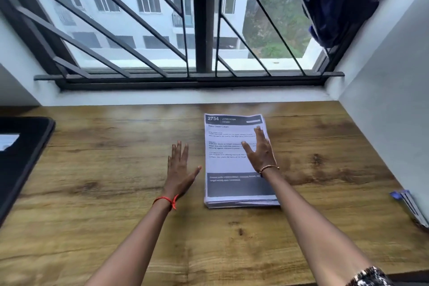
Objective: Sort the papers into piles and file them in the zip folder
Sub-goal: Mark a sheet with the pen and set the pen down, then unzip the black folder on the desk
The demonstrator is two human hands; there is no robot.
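Observation:
A stack of printed papers [228, 165] lies on the wooden desk [97, 192], a little right of centre; its top sheet carries a dark header reading 2754. My right hand [260, 149] is over the stack's right side with fingers straight and spread; whether it touches the paper I cannot tell. My left hand [180, 169] is just left of the stack, fingers straight, thumb pointing toward the papers, holding nothing. A black zip folder [25, 160] lies at the desk's left edge, partly out of frame.
A barred window [202, 30] and its sill run along the desk's far edge. White walls close in both sides. A blue cloth [343, 0] hangs at the upper right. A few blue-edged papers or cards [411, 206] lean at the desk's right edge.

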